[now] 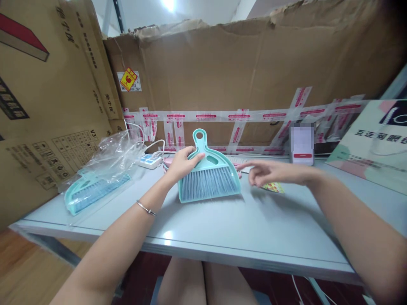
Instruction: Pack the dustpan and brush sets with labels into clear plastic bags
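Note:
A mint-green dustpan with a matching brush (pixel 210 184) nested in it stands tilted up on the table, its grey-blue bristles facing me and its looped handle at the top. My left hand (pixel 183 163) grips it at the upper left, thumb across the front below the handle. To its right hovers my right hand (pixel 265 173), index finger stretched toward the dustpan's right edge and the other fingers loosely curled. Whether that fingertip touches the edge I cannot tell. Partly hidden beneath my right hand is a colourful printed piece (pixel 276 187).
Another mint-green dustpan set (pixel 95 192) lies in clear plastic at the left. Near it are a white power strip (pixel 149 161) and cables. A phone (pixel 302 146) stands upright at the back right, beside a printed box (pixel 375 144). Large cardboard (pixel 216 72) walls the table's rear.

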Available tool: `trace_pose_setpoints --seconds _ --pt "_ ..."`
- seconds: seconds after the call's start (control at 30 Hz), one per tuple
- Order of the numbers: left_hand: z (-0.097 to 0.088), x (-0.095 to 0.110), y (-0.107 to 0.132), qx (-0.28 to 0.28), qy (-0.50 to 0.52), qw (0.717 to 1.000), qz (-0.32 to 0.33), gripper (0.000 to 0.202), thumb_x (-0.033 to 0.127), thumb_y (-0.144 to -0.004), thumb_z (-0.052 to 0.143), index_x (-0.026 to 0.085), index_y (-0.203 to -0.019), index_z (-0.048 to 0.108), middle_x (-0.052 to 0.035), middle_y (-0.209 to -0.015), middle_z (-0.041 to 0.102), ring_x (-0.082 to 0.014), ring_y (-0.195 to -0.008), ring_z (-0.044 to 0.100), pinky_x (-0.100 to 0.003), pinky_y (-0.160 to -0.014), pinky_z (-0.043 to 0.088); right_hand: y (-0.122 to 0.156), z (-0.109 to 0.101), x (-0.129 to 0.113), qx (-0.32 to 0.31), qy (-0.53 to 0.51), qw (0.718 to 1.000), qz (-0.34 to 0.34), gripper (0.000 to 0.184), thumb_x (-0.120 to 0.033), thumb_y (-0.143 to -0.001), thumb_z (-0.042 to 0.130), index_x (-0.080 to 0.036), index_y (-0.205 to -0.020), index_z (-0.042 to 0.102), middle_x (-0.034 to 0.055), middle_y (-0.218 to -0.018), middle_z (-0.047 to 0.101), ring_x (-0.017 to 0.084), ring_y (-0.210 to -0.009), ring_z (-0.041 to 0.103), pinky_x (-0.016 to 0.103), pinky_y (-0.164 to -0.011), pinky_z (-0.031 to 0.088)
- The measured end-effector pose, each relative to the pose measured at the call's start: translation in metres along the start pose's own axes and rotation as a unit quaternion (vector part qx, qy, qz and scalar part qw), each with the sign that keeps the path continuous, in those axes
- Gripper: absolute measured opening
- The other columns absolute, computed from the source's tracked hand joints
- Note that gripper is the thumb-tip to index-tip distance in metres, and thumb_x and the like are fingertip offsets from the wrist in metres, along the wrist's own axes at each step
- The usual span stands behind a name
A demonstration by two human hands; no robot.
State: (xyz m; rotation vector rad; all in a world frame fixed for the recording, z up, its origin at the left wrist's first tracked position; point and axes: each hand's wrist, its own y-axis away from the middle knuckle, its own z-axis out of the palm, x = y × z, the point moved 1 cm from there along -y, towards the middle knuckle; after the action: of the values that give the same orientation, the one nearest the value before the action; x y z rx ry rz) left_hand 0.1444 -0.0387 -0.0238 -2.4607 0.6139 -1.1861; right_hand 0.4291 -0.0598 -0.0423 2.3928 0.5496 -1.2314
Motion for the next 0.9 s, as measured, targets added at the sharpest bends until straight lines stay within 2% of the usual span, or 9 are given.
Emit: trace_pose_setpoints --seconds 0.07,0.1,0.17,0.27,0.43,0.57,0.7,0.8,0.9 --pt "0.0 -0.001 0.0 0.002 -0.009 1.0 -0.002 0.029 0.044 -0.078 0.053 0.018 -0.067 0.049 0.002 -0.069 0.051 -0.0145 -0.07 0.049 -0.026 -0.065 0.035 0.005 -0.027 0.019 0.135 0.053 0.988 0.051 0.048 -0.047 -0.075 0.062 -0.018 -0.113 0.058 0.0068 -0.088 0.065 0.018 -0.078 0.058 0.029 -0.071 0.045" --pt "0.001 -0.002 -0.001 0.002 -0.01 1.0 -0.001 0.028 0.044 -0.078 0.054 0.018 -0.067 0.049 0.0018 -0.069 0.051 -0.0147 -0.07 0.049 -0.026 -0.065 0.035 0.006 -0.038 0.03 0.199 0.099 0.97 0.098 0.041 -0.046 -0.076 0.06 -0.016 -0.105 0.061 0.0086 -0.089 0.064 0.018 -0.079 0.057 0.029 -0.071 0.043" --pt "0.003 -0.004 -0.001 -0.003 -0.006 1.0 0.002 0.028 0.044 -0.077 0.054 0.018 -0.068 0.049 0.0015 -0.071 0.053 -0.0151 -0.072 0.05 -0.026 -0.066 0.036 0.006 -0.054 0.051 0.274 0.174 0.927 0.186 0.032 -0.042 -0.075 0.062 -0.013 -0.089 0.062 0.0125 -0.088 0.063 0.021 -0.078 0.055 0.032 -0.072 0.04" --pt "0.006 -0.007 -0.001 -0.014 -0.001 1.0 0.007 0.028 0.044 -0.077 0.054 0.018 -0.068 0.05 0.0015 -0.071 0.054 -0.0152 -0.072 0.051 -0.026 -0.067 0.036 -0.002 -0.059 0.074 0.311 0.195 0.897 0.244 0.03 -0.041 -0.071 0.067 -0.012 -0.075 0.06 0.0149 -0.086 0.06 0.023 -0.078 0.053 0.034 -0.072 0.038" --pt "0.008 -0.007 0.0 -0.018 -0.005 1.0 0.005 0.028 0.044 -0.078 0.054 0.018 -0.069 0.051 0.0018 -0.072 0.054 -0.0152 -0.073 0.051 -0.026 -0.066 0.037 -0.012 -0.053 0.083 0.322 0.18 0.893 0.259 0.028 -0.036 -0.066 0.073 -0.016 -0.057 0.054 0.0062 -0.06 0.055 0.019 -0.062 0.047 0.031 -0.06 0.033" --pt "0.007 -0.005 0.0 -0.015 -0.001 1.0 0.0 0.028 0.044 -0.078 0.054 0.018 -0.068 0.05 0.0004 -0.074 0.057 -0.0163 -0.075 0.053 -0.027 -0.069 0.038 -0.006 -0.051 0.071 0.346 0.167 0.9 0.207 0.03 -0.036 -0.07 0.069 -0.019 -0.055 0.05 0.0041 -0.057 0.053 0.015 -0.057 0.043 0.031 -0.059 0.033" --pt "0.008 -0.005 0.001 -0.005 -0.005 1.0 -0.005 0.027 0.044 -0.079 0.053 0.018 -0.073 0.053 -0.0019 -0.081 0.061 -0.018 -0.08 0.055 -0.029 -0.074 0.04 0.006 -0.046 0.032 0.395 0.154 0.895 0.136 0.021 -0.036 -0.078 0.059 -0.02 -0.069 0.049 0.0077 -0.071 0.059 0.015 -0.065 0.05 0.032 -0.065 0.036" --pt "0.008 -0.006 0.0 0.02 0.008 1.0 -0.022 0.026 0.042 -0.08 0.052 0.017 -0.081 0.057 -0.0044 -0.088 0.063 -0.0196 -0.086 0.057 -0.029 -0.077 0.041 0.021 -0.034 -0.007 0.425 0.022 0.905 -0.001 0.021 -0.038 -0.079 0.06 -0.021 -0.077 0.048 0.0029 -0.068 0.059 0.011 -0.062 0.052 0.03 -0.065 0.037" --pt "0.008 -0.008 -0.001 0.034 0.045 0.998 -0.024 0.028 0.042 -0.08 0.051 0.016 -0.085 0.06 -0.0051 -0.09 0.065 -0.0199 -0.086 0.057 -0.028 -0.074 0.041 0.037 -0.015 -0.035 0.327 -0.147 0.922 -0.149 0.043 -0.054 -0.06 0.072 -0.023 -0.071 0.044 -0.0071 -0.051 0.05 0.004 -0.042 0.042 0.026 -0.053 0.032"
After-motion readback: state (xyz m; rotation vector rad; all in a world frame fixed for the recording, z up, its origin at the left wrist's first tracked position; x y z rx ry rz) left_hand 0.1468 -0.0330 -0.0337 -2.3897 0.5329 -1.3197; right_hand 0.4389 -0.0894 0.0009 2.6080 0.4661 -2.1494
